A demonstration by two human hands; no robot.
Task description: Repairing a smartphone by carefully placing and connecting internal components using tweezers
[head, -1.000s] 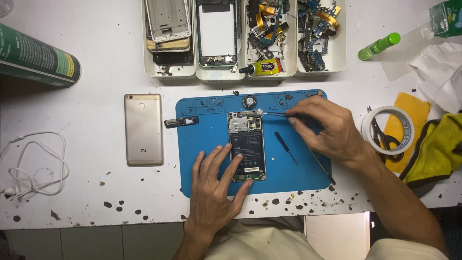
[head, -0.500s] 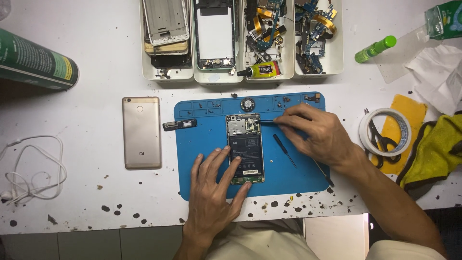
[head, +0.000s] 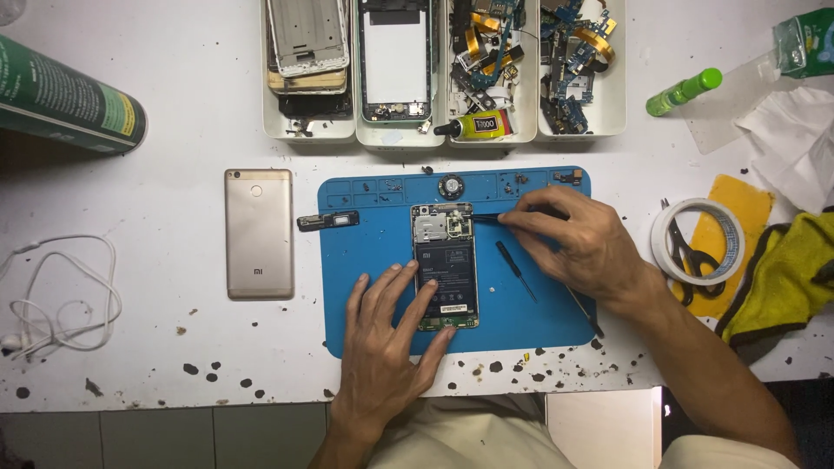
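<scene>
The opened smartphone [head: 445,266] lies back-up near the middle of the blue repair mat [head: 365,260], its long axis running away from the person, with the circuit board at the far end and the black battery filling the near part. The left hand [head: 387,347] rests flat on the mat, its fingers spread and laid over the near-left corner of the phone, clamped on nothing, only pressing down. The right hand [head: 578,243] sits to the right of the phone's far end, its thumb and fingers pinched together on thin black tweezers [head: 486,218], which lie crosswise to the phone and point left, so that their tip meets the right edge of the board. The worked spot thus lies to the left of the right hand's grip, and that hand is the nearer to it. A small screwdriver [head: 516,271] lies loose on the mat just right of the phone. A gold back cover [head: 259,234] lies well apart, left of the mat.
</scene>
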